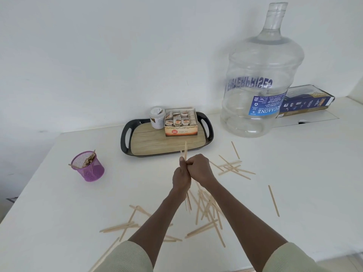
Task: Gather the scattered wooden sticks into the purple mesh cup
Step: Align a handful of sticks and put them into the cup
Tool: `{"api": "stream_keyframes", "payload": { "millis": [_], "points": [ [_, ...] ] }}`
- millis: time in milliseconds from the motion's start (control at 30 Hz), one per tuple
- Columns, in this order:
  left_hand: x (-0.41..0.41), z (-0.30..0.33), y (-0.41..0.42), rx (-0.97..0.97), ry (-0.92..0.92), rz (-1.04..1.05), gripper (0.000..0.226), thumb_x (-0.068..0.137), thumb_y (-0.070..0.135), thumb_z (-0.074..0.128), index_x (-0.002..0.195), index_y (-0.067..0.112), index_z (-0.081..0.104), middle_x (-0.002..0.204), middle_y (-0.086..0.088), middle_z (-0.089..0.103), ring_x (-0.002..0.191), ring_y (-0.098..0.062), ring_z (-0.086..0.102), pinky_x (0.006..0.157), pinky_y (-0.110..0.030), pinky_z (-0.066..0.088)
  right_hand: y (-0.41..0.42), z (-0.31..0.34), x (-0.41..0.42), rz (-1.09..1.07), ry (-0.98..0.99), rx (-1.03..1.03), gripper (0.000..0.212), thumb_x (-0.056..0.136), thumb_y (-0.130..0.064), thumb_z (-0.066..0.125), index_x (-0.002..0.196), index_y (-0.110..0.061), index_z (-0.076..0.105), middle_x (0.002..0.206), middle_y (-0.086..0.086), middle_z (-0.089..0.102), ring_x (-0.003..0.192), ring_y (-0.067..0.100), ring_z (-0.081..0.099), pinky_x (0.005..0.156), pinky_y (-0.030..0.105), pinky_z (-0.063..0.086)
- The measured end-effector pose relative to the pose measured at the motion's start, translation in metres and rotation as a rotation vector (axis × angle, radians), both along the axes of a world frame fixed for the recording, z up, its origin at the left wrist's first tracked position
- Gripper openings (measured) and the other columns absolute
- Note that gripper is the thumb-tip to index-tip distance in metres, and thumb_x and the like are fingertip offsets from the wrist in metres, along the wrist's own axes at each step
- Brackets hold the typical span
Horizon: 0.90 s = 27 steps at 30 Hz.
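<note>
Wooden flat sticks [184, 152] bundled upright, both hands' [181, 178] [199, 169] grip closed around them.

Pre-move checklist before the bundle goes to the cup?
1. Both hands, left hand and right hand, closed on the bundle of thin wooden sticks: ok.
2. Stick ends aligned: cannot tell.
3. Purple mesh cup upright on the white table: ok.
4. Room left in the cup: ok, some sticks already inside.
5. Path leftward to the cup free: ok.
6. All loose sticks gathered: not ok.
</note>
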<state>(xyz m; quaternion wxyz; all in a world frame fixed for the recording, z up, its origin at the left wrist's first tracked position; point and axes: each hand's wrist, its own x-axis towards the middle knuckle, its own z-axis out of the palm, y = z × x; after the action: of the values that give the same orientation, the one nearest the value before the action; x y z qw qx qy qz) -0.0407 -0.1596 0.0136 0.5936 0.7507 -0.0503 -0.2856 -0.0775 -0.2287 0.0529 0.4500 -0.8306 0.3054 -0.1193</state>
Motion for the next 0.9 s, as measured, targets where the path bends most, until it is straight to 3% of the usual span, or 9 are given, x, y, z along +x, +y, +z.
{"api": "stream_keyframes", "payload": {
  "millis": [100, 233, 333, 400, 533, 633, 733, 833, 900],
  "points": [
    [0.003, 0.003, 0.002, -0.013, -0.067, 0.061, 0.068, 0.097, 0.064, 0.030, 0.076, 0.010, 0.064, 0.052, 0.006, 0.051, 0.049, -0.013, 0.046, 0.051, -0.026, 0.036, -0.004, -0.002, -0.003, -0.114, -0.099, 0.082, 0.020, 0.079, -0.003, 0.059, 0.079, -0.009, 0.078, 0.070, 0.006, 0.074, 0.065, 0.023, 0.072, 0.072, 0.041, 0.062],
    [0.010, 0.014, 0.003, -0.063, -0.035, 0.169, 0.053, 0.096, 0.055, 0.047, 0.068, 0.011, 0.050, 0.055, -0.001, 0.044, 0.046, -0.016, 0.040, 0.048, -0.028, 0.037, -0.004, -0.024, -0.014, -0.310, -0.128, 0.339, 0.014, 0.085, -0.015, 0.061, 0.080, -0.010, 0.073, 0.071, 0.005, 0.075, 0.060, 0.017, 0.066, 0.078, 0.040, 0.061],
    [0.010, 0.024, 0.002, -0.144, -0.035, 0.234, 0.048, 0.096, 0.049, 0.050, 0.065, 0.013, 0.042, 0.050, 0.002, 0.039, 0.040, -0.013, 0.038, 0.046, -0.027, 0.037, 0.004, -0.039, -0.024, -0.341, -0.049, 0.783, 0.033, 0.093, -0.033, 0.058, 0.085, -0.003, 0.070, 0.079, 0.012, 0.073, 0.065, 0.020, 0.062, 0.065, 0.031, 0.052],
    [0.008, 0.032, 0.001, -0.190, -0.044, 0.273, 0.044, 0.095, 0.046, 0.053, 0.068, 0.012, 0.044, 0.050, 0.003, 0.041, 0.041, -0.014, 0.040, 0.046, -0.027, 0.040, 0.013, -0.047, -0.031, -0.290, -0.033, 1.088, 0.048, 0.098, -0.046, 0.051, 0.089, -0.002, 0.069, 0.080, 0.014, 0.071, 0.073, 0.024, 0.065, 0.071, 0.033, 0.052],
    [-0.003, 0.044, 0.002, -0.300, -0.085, 0.252, 0.036, 0.089, 0.038, 0.065, 0.064, 0.015, 0.050, 0.049, 0.003, 0.045, 0.044, -0.013, 0.041, 0.047, -0.027, 0.041, 0.029, -0.048, -0.034, -0.127, -0.328, 1.572, 0.058, 0.102, -0.052, 0.037, 0.103, 0.000, 0.064, 0.079, 0.010, 0.070, 0.074, 0.021, 0.070, 0.072, 0.033, 0.057],
    [-0.011, 0.044, 0.006, -0.337, -0.130, 0.210, 0.034, 0.083, 0.035, 0.071, 0.059, 0.019, 0.053, 0.053, -0.002, 0.050, 0.050, -0.017, 0.046, 0.055, -0.033, 0.044, 0.032, -0.033, -0.027, -0.088, -0.432, 1.687, 0.056, 0.103, -0.051, 0.033, 0.113, -0.002, 0.061, 0.083, 0.010, 0.071, 0.078, 0.022, 0.073, 0.067, 0.030, 0.058],
    [-0.014, 0.048, 0.007, -0.361, -0.198, 0.244, 0.024, 0.085, 0.039, 0.069, 0.074, 0.020, 0.059, 0.057, -0.001, 0.053, 0.052, -0.016, 0.049, 0.057, -0.033, 0.046, 0.032, -0.023, -0.020, -0.084, -0.478, 1.723, 0.053, 0.102, -0.047, 0.034, 0.113, -0.004, 0.065, 0.097, 0.012, 0.072, 0.088, 0.026, 0.074, 0.072, 0.033, 0.060],
    [-0.013, 0.052, 0.007, -0.376, -0.241, 0.273, 0.034, 0.091, 0.045, 0.063, 0.076, 0.016, 0.055, 0.059, 0.002, 0.051, 0.054, -0.013, 0.047, 0.057, -0.031, 0.045, 0.033, -0.019, -0.015, -0.088, -0.490, 1.703, 0.049, 0.103, -0.040, 0.035, 0.102, -0.007, 0.072, 0.097, 0.010, 0.073, 0.091, 0.025, 0.074, 0.074, 0.033, 0.060],
    [-0.013, 0.052, 0.008, -0.364, -0.281, 0.253, 0.043, 0.093, 0.046, 0.060, 0.072, 0.010, 0.051, 0.060, -0.002, 0.049, 0.057, -0.016, 0.046, 0.057, -0.034, 0.044, 0.035, -0.017, -0.011, -0.089, -0.504, 1.708, 0.042, 0.103, -0.036, 0.037, 0.112, -0.008, 0.067, 0.103, 0.010, 0.071, 0.097, 0.024, 0.072, 0.079, 0.034, 0.059]
  ]
}}
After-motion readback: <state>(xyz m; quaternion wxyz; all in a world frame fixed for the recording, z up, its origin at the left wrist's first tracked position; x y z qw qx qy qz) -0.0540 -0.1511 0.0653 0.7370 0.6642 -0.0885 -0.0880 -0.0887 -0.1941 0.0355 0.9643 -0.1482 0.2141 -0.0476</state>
